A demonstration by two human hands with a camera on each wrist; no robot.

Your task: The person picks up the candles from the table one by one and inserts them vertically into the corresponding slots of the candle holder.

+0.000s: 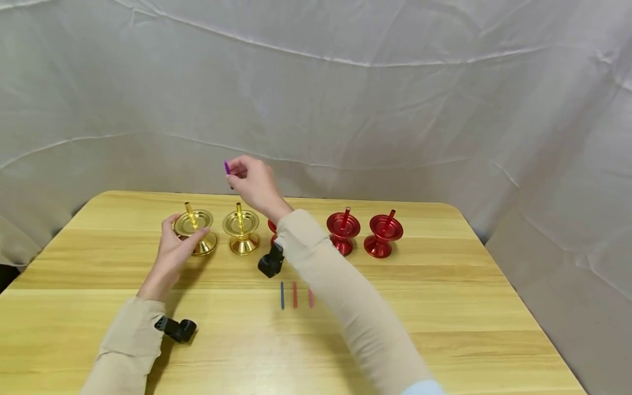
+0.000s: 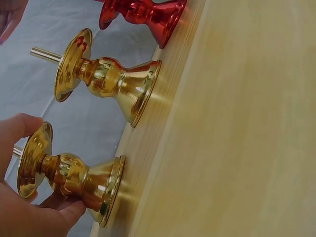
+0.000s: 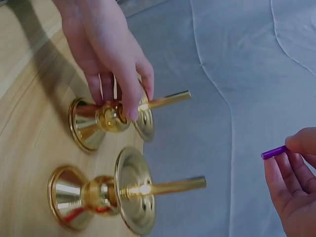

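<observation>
My left hand (image 1: 171, 248) grips the leftmost gold candle holder (image 1: 205, 244), which stands upright on the table. In the left wrist view, the thumb and fingers wrap round the dish and stem of this holder (image 2: 101, 185). Raised above the back of the table, my right hand (image 1: 255, 182) pinches a thin purple stick (image 1: 227, 167) near one end. The right wrist view shows the stick (image 3: 274, 152) between thumb and fingers, apart from any holder. Beside the gripped holder stands a second gold candle holder (image 1: 244, 244), with a thin tube rising from its dish.
Two red candle holders (image 1: 340, 241) (image 1: 379, 247) stand at the right of the row. Another red one (image 1: 272, 226) is mostly hidden behind my right arm. Blue (image 1: 282, 296), red (image 1: 295, 296) and pink (image 1: 311, 299) sticks lie on the wooden table (image 1: 469, 307). Grey cloth (image 1: 316, 109) hangs behind.
</observation>
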